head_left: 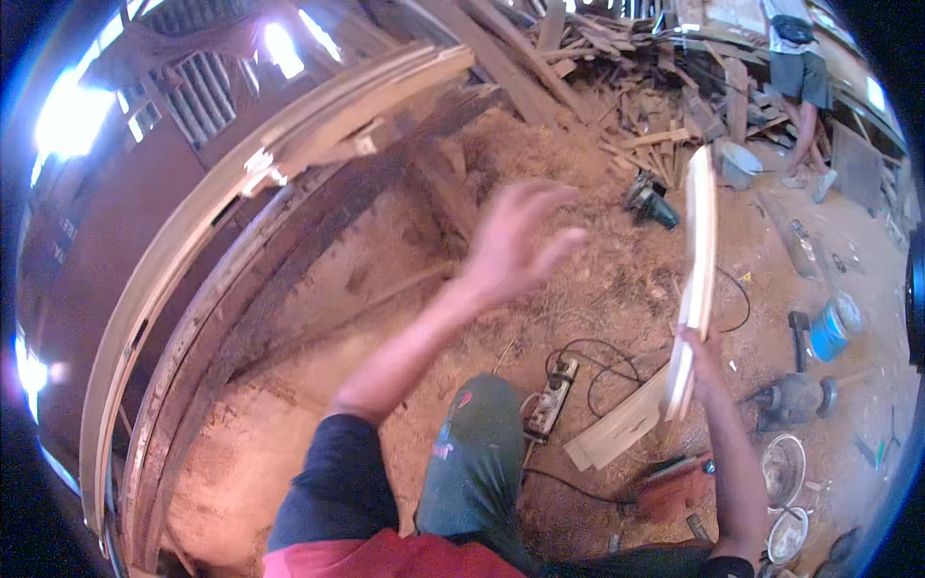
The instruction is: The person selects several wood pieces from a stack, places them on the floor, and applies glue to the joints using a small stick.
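In my right hand (704, 362) is a long, pale wooden strip (702, 231), gripped near its lower end and pointing away from me. My left hand (517, 246) reaches out over the floor with nothing in it; motion blurs it, but the fingers look spread. Beneath the strip's near end lies a flat light board (617, 430), partly hidden by it. A power strip (552, 400) with plugged-in cords rests just right of my knee. Beyond the left hand, a dark green power tool (654, 201) lies on the sawdust.
Long planks (193, 223) lie along a heavy beam (188, 323) on the left. Scrap wood (646, 96) is heaped at the back. Another person (802, 82) stands far right, near a pale bucket (740, 166). A blue can (834, 329) and a grey machine (788, 402) sit on the right.
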### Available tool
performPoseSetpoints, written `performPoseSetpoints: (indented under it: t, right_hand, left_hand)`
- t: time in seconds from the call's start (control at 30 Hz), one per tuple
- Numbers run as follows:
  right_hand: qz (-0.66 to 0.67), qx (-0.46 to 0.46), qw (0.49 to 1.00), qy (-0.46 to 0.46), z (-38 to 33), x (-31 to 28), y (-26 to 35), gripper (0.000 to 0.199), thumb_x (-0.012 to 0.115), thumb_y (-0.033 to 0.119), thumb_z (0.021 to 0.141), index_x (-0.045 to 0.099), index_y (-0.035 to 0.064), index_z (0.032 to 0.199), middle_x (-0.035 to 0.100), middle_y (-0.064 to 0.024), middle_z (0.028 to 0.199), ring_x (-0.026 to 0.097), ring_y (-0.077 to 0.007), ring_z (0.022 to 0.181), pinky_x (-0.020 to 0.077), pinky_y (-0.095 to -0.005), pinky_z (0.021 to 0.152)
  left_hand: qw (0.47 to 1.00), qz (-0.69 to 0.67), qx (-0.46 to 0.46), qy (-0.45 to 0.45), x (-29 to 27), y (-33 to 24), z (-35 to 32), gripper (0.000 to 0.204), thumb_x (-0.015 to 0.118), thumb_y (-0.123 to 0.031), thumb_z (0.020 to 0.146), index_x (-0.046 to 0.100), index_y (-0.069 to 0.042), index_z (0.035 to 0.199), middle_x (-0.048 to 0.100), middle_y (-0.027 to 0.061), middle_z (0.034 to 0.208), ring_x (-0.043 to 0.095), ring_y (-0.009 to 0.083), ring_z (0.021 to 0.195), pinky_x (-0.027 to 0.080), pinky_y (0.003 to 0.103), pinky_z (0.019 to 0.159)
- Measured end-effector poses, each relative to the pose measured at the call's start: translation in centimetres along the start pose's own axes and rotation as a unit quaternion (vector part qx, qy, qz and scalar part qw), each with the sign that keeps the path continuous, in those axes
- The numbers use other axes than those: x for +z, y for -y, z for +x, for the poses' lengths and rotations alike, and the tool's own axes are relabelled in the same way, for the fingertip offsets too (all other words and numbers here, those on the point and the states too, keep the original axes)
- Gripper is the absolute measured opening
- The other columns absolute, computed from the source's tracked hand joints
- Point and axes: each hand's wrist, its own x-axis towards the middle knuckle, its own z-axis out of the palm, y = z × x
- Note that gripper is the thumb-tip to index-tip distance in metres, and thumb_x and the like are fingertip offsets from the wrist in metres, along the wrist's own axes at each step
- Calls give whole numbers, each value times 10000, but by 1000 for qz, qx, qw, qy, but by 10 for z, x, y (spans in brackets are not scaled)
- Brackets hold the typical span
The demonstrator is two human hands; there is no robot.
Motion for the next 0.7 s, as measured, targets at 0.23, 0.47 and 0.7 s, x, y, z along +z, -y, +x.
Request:
performPoseSetpoints:
  t: [0.23,0.47,0.7]
  right_hand:
    - [-54,-104,993,-24,32,-9,-78,630,689,45,816,451,35,1400,614,-46,945,594,-110,744,507,-267,620]
    - [11,-100,992,-74,33,-11,-65,539,721,94,807,491,21,1290,608,-35,773,581,-114,599,493,-260,519]
    - [-47,-119,982,-139,38,-52,-66,782,728,155,794,366,33,1476,629,-61,876,591,-120,653,497,-275,556]
  left_hand:
    - [908,402,-112,29,-143,90,161,476,606,-488,904,677,-88,1153,665,162,1193,632,337,1111,494,463,955]
    - [777,352,-462,243,-185,251,182,602,653,-619,802,680,-166,1198,618,88,1316,579,296,1221,470,468,987]
    - [811,407,-360,218,-160,232,204,796,673,-535,808,386,-128,1429,479,166,1449,481,345,1319,430,496,1044]
